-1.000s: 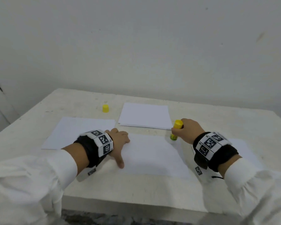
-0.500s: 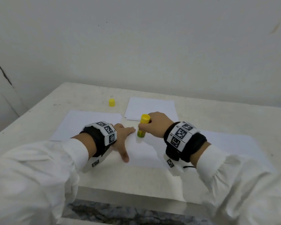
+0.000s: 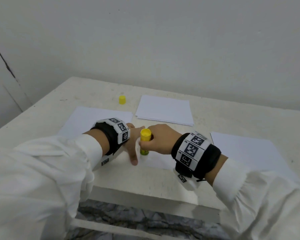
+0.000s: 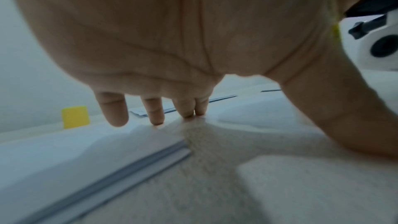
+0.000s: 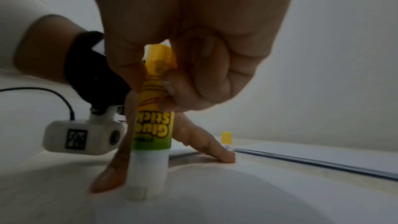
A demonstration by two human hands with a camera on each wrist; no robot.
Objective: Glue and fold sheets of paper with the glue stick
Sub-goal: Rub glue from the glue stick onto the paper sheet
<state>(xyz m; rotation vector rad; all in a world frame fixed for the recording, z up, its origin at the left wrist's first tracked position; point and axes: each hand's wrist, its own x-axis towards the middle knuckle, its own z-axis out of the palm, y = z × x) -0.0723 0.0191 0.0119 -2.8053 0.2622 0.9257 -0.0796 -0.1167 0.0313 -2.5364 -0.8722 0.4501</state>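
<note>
My right hand grips a yellow and green glue stick upright, tip down. In the right wrist view the glue stick presses its white end onto a white sheet, held between thumb and curled fingers of my right hand. My left hand lies flat on the sheet just left of the stick, thumb stretched toward me. From the left wrist, my left hand shows straight fingers touching down. The stick's yellow cap stands alone at the back.
A stack of white paper lies behind the hands, a single sheet at the left and another sheet at the right. The table's front edge is close below my wrists. A bare wall stands behind.
My right hand has drawn the glue stick leftward across the sheet, from its right side to right beside my left thumb. The left hand has stayed flat in place.
</note>
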